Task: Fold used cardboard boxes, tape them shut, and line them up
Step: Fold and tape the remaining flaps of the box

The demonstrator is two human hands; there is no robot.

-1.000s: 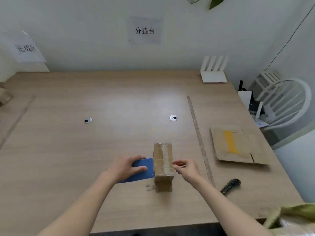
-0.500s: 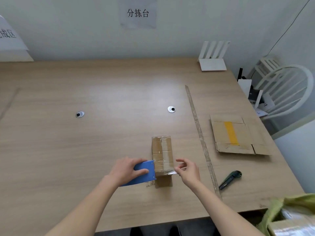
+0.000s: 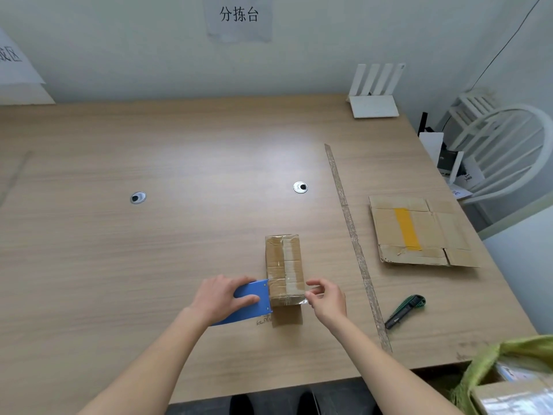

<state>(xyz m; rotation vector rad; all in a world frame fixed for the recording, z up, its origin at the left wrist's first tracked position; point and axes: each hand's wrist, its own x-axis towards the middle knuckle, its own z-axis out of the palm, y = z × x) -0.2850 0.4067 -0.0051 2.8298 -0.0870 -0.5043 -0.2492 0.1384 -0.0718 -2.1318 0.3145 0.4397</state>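
A small cardboard box (image 3: pixel 285 268) is shown standing on the wooden tabletop (image 3: pixel 179 235), slightly right of centre in the lower half of the frame, with clear tape along its top. A blue tape dispenser (image 3: pixel 250 301) is held against the box's left side by the left hand (image 3: pixel 221 298), whose fingers are curled over the dispenser body. At the box's lower right corner, a strip of clear tape (image 3: pixel 303 301) is pinched between the thumb and fingers of the right hand (image 3: pixel 327 301). A flattened cardboard box (image 3: pixel 419 232) bearing a yellow tape stripe lies at the right of the frame, well apart from the standing box. A green utility knife (image 3: pixel 405 310) lies at lower right, below the flattened box.
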